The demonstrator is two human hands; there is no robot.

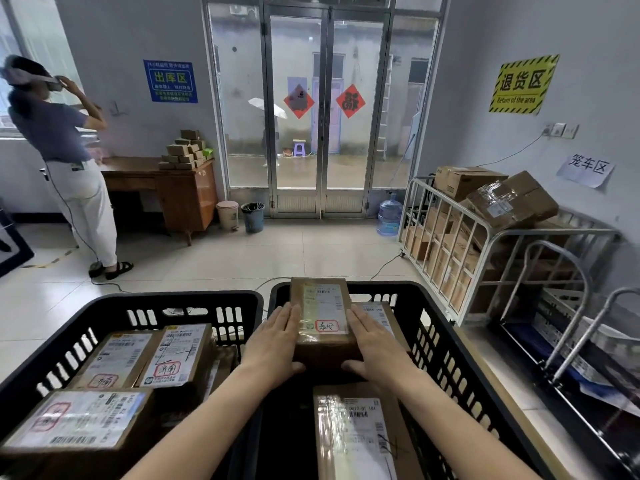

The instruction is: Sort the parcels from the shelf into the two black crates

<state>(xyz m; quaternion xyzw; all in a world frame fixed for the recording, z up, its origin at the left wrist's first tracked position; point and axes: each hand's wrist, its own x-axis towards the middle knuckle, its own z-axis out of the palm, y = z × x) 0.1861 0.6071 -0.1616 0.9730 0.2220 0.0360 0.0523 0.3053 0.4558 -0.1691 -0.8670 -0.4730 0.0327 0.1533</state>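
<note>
The left hand (273,337) and right hand (372,341) are squeezing the parcel (322,317) between flat fingers, thumbs hooking its near end — it is hovering over the right crate (450,355). Lowering it level, label up, into the gap beyond the near parcel (356,434) is looking wisest.

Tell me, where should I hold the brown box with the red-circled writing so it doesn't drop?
Hold the parcel by its two long sides, one hand from the left and one from the right. It is a flat-sided box held label-up, probably too wide for one hand. The left hand and right hand do this, thumbs hooked round its near end.
</note>
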